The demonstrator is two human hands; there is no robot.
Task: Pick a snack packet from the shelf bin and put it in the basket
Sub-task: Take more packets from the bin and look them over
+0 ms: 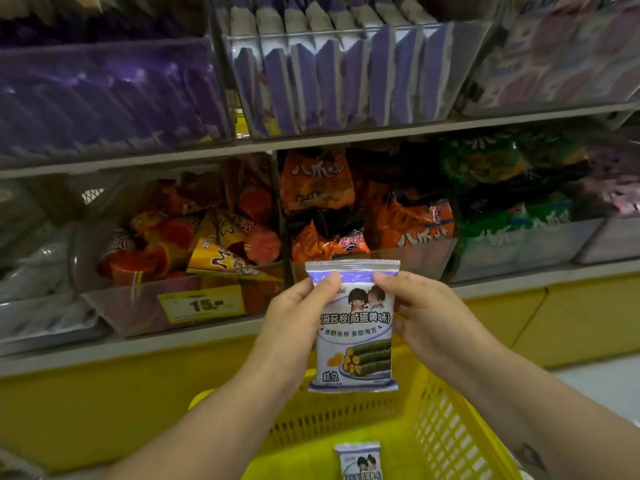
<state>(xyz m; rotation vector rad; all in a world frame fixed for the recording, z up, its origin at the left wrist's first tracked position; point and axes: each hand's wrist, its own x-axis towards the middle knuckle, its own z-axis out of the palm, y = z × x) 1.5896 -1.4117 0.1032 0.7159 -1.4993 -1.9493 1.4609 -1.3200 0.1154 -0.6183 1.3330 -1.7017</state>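
A white and purple snack packet [356, 337] with seaweed rolls printed on it hangs upright in front of the lower shelf, above the yellow basket [446, 438]. My left hand [298, 317] pinches its upper left corner and my right hand [426, 317] pinches its upper right corner. A second packet of the same kind [358, 460] lies on the basket's floor. The clear shelf bin [346, 74] on the upper shelf holds a row of similar purple packets standing on edge.
On the lower shelf, clear bins hold red and yellow snack bags [207, 230], orange bags [363, 206] and green bags [512, 188]. A yellow price tag [204, 304] reads 15. The shelf base below is yellow. More purple packs [104, 98] fill the upper left bin.
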